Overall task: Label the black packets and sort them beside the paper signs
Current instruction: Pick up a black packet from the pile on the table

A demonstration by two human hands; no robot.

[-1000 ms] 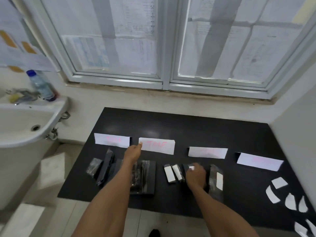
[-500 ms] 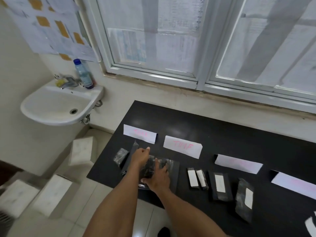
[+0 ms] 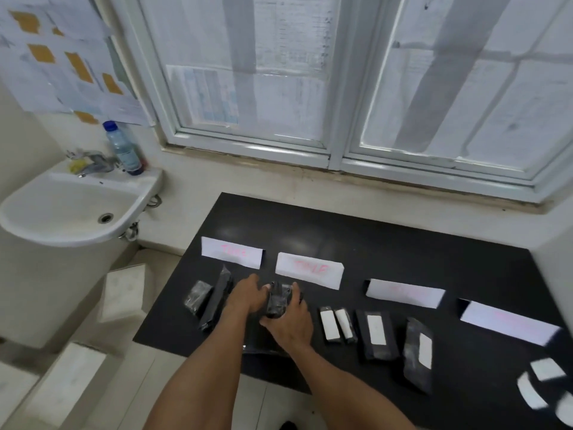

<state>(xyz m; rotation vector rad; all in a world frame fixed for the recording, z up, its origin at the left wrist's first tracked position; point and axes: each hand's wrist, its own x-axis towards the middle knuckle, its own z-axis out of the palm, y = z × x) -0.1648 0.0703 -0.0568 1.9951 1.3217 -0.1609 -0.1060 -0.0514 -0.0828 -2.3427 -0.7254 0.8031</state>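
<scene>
Both hands hold one black packet (image 3: 277, 301) just in front of the second paper sign (image 3: 309, 270). My left hand (image 3: 248, 294) grips its left side and my right hand (image 3: 290, 321) covers its right side and near end. Two unlabeled black packets (image 3: 214, 301) lie left of my hands, below the first paper sign (image 3: 231, 252). To the right lie several black packets with white labels (image 3: 375, 332), in front of the third sign (image 3: 404, 293). A fourth sign (image 3: 508, 322) is at the far right.
The black table (image 3: 372, 243) stands under a window. A white sink (image 3: 71, 206) with a water bottle (image 3: 124, 148) is at the left. Loose white label pieces (image 3: 545, 369) lie at the table's right corner. White blocks (image 3: 124, 290) sit on the floor at the left.
My right hand left the labeled packets and moved left to join my left hand on the packet below the second sign. The camera view swung left toward the sink.
</scene>
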